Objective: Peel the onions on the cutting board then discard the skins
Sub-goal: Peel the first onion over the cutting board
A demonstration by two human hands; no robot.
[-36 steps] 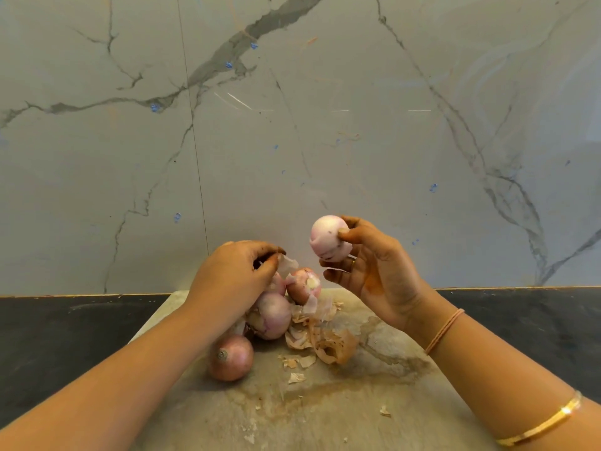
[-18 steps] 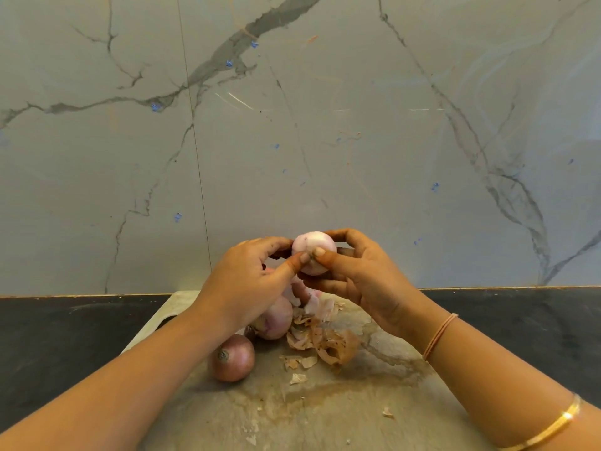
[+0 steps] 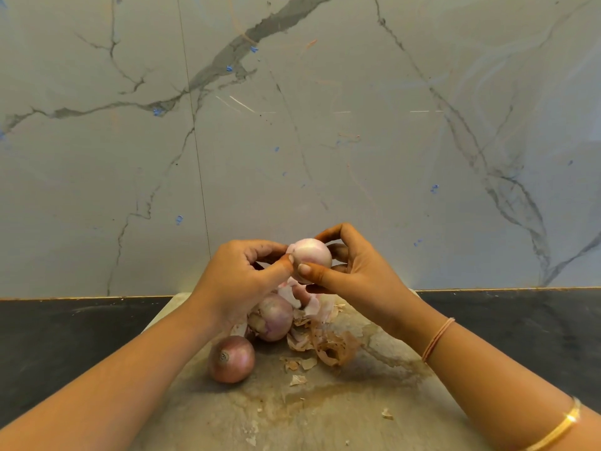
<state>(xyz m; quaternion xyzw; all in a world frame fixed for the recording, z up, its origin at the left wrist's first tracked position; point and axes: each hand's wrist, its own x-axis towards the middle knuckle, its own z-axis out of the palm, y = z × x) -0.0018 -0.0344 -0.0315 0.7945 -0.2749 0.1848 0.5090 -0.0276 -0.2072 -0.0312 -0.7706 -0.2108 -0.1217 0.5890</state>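
A pale, mostly peeled onion (image 3: 310,257) is held in the air above the cutting board (image 3: 325,415). My right hand (image 3: 354,278) grips it from the right with thumb and fingers curled round it. My left hand (image 3: 242,281) pinches at its left side with thumb and fingertips. Below my hands, a partly peeled onion (image 3: 273,317) lies on the board, and an unpeeled reddish onion (image 3: 231,359) sits in front of it. A heap of loose skins (image 3: 325,343) lies to their right. More onion pieces behind my hands are mostly hidden.
The stained board lies on a dark countertop (image 3: 65,340) that runs left and right. A grey marble wall (image 3: 292,125) rises right behind it. Small skin flakes (image 3: 387,414) are scattered over the near part of the board.
My left hand rose from the onions on the board and met the onion in my right hand. Both hands now work on it, slightly higher than half a second ago.
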